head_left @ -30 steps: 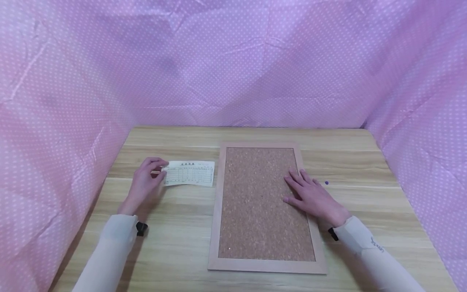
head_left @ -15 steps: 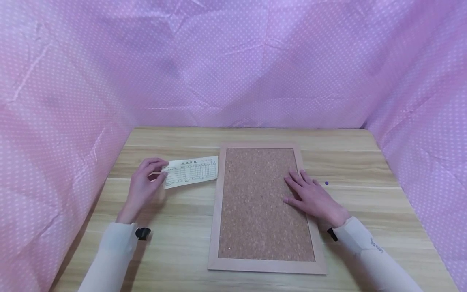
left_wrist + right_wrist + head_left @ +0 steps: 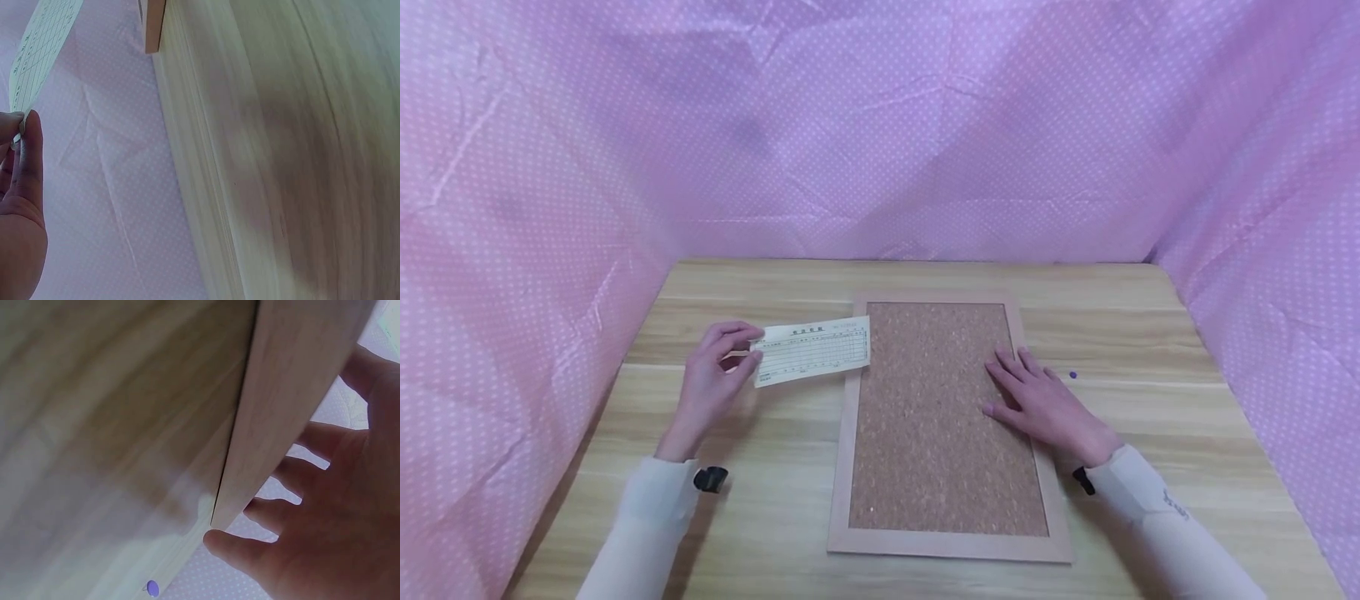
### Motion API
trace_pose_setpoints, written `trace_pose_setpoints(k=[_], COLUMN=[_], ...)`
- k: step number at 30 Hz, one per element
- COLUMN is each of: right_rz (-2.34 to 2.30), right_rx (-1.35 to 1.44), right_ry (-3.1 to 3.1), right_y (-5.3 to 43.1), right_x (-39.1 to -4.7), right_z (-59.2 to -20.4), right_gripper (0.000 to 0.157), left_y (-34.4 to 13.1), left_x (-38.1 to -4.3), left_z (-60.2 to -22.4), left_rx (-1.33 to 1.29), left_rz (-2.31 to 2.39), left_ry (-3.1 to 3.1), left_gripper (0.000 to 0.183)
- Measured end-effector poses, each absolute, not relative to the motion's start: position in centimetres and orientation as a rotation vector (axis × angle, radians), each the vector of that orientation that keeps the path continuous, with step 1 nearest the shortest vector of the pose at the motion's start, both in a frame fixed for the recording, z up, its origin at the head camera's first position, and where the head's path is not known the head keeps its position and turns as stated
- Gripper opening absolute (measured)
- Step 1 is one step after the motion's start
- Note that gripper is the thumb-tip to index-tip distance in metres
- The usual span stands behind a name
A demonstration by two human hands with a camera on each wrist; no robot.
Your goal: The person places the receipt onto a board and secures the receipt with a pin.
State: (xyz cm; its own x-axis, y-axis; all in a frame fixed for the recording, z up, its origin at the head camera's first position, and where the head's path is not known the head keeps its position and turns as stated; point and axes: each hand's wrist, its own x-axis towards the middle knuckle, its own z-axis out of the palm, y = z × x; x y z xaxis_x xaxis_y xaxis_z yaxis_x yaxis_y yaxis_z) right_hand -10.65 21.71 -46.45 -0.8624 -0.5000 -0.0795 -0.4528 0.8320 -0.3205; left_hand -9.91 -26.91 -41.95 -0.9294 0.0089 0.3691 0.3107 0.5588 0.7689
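Observation:
Between thumb and fingers, my left hand (image 3: 711, 387) pinches the left end of a printed receipt slip (image 3: 812, 352), a pale paper form with a ruled grid. The slip is held up off the table, and its right end overlaps the left frame of a corkboard (image 3: 940, 450). The board lies lengthwise on the table in a light wooden frame. My right hand (image 3: 1051, 406) rests with spread fingers on the board's right edge, its fingertips over the cork. In the left wrist view the slip (image 3: 45, 50) rises from the pinching fingertips.
A purple thumbtack (image 3: 1072, 375) lies on the wood-grain table (image 3: 760, 525), just right of my right hand. Pink dotted cloth (image 3: 887, 150) hangs around the table's back and sides. A small bright speck (image 3: 871, 509) shows at the cork's lower left.
My left hand has moved right with the slip, whose far end has lifted and now overlaps the board's frame. The right hand and the corkboard stay in place.

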Motion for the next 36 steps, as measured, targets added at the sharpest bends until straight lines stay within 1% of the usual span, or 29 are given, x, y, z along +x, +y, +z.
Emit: trace_pose_setpoints(k=[12, 21, 36], right_rz=[-0.549, -0.641, -0.845], right_rx=[-0.729, -0.851, -0.882], right_ry=[2.876, 2.956, 3.009], right_y=[21.5, 20.7, 19.4], right_x=[-10.8, -10.9, -10.0], right_z=[-45.1, -43.8, -41.7], right_gripper=[0.074, 0.070, 0.064], left_y=[-25.1, -23.5, -21.1], left_x=[-10.0, -9.9, -9.9], left_z=[-41.5, -41.5, -41.5], left_rx=[-0.233, -0.234, -0.274], left_rz=[-1.465, -1.525, -1.662], left_ry=[-2.421, -2.406, -2.343], left_gripper=[0.032, 0.032, 0.032])
